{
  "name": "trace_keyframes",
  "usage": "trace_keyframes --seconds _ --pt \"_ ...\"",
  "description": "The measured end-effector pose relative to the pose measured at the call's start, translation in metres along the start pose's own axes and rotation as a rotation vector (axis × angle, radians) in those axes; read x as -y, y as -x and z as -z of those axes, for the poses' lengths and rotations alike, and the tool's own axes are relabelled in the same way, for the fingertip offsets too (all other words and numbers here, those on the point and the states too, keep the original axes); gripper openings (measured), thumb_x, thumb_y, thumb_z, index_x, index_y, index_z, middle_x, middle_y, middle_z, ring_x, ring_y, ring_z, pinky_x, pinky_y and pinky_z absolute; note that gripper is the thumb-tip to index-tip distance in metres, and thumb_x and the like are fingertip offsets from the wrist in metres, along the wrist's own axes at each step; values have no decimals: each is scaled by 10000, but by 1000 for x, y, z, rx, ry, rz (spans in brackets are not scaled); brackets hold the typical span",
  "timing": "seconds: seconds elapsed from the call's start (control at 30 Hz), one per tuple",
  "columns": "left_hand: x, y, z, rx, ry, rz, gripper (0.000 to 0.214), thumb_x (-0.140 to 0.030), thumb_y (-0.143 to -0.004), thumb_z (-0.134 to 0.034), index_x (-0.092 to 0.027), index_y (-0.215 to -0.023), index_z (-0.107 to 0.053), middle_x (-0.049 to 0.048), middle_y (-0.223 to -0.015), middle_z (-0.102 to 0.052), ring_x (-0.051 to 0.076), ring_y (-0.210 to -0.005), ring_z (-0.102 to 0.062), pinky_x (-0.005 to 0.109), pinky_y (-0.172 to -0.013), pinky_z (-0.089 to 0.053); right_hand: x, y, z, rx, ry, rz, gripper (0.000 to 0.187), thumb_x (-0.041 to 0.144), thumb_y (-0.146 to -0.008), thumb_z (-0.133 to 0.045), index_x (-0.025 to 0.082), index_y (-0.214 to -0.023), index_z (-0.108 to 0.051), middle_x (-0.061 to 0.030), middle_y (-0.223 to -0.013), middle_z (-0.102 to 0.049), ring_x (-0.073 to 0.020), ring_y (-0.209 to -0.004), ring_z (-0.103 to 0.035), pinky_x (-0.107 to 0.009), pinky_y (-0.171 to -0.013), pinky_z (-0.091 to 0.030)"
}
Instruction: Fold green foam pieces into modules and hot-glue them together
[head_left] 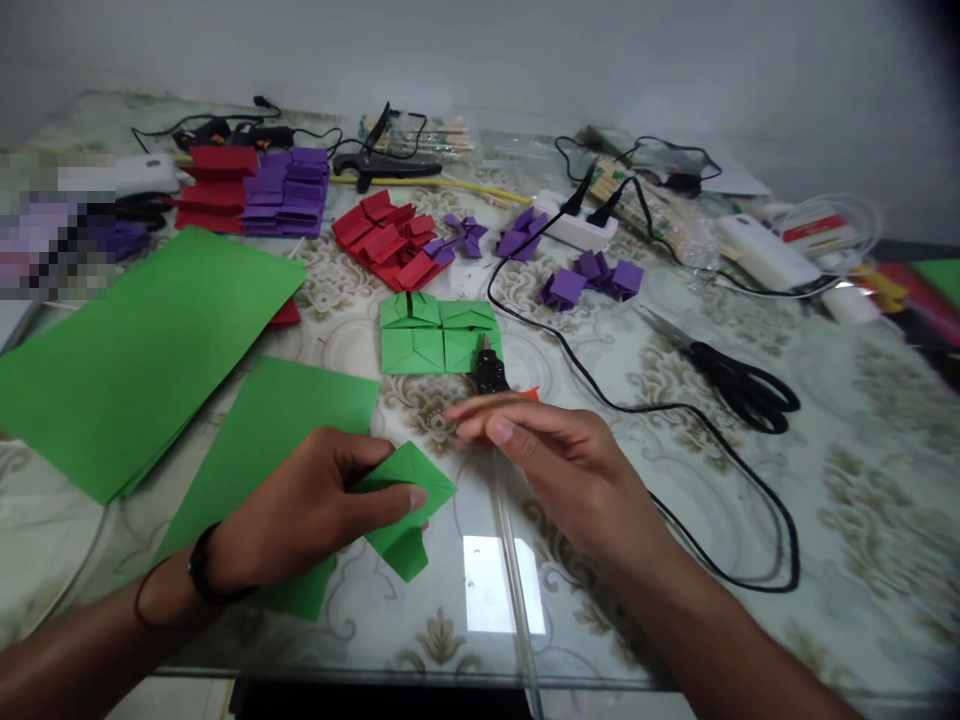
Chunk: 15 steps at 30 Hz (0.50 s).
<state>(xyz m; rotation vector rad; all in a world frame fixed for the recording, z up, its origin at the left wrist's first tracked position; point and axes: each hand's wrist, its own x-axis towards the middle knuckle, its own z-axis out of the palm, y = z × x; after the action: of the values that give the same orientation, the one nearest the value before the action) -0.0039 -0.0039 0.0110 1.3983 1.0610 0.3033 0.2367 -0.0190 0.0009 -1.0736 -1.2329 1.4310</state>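
Note:
My left hand [300, 515] pinches a folded green paper piece [409, 500], thumb on top, just above the glass table. My right hand [562, 460] hovers to its right with fingers stretched forward and nothing in them. Its fingertips lie just short of a small black glue gun [490, 372], whose black cable [675, 405] loops off to the right. Behind the gun, several finished green folded pieces [427, 335] lie together in a block.
Green paper sheets [142, 350] cover the left side. Red folded pieces [386, 240] and purple ones [592, 275] lie further back, with stacks of purple [289, 190] and red [214, 185]. Black scissors [735, 385] rest at right, a white power strip [574, 230] behind.

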Motion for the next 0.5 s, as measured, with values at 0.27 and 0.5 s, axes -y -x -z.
trace_keyframes --seconds 0.27,0.5 --pt "4 -2 -1 85 -99 11 521 -493 -911 -683 -213 -606 -367 -49 -636 -269 114 -591 -259 266 -507 -204 -2 -1 -3 229 -460 -210 272 402 -1058 -716 228 -868 -804 -5 -761 -782 -143 -751 -728 -290 -834 -591" --pt "3 -3 -2 -21 -33 -26 490 -477 -895 -717 -202 -586 -453 -43 -612 -335 114 -586 -320 237 -500 -267 -3 -1 5 -23 181 -37 171 382 -1005 -765 231 -947 -819 26 -681 -670 -136 -693 -632 -261 -685 -493"
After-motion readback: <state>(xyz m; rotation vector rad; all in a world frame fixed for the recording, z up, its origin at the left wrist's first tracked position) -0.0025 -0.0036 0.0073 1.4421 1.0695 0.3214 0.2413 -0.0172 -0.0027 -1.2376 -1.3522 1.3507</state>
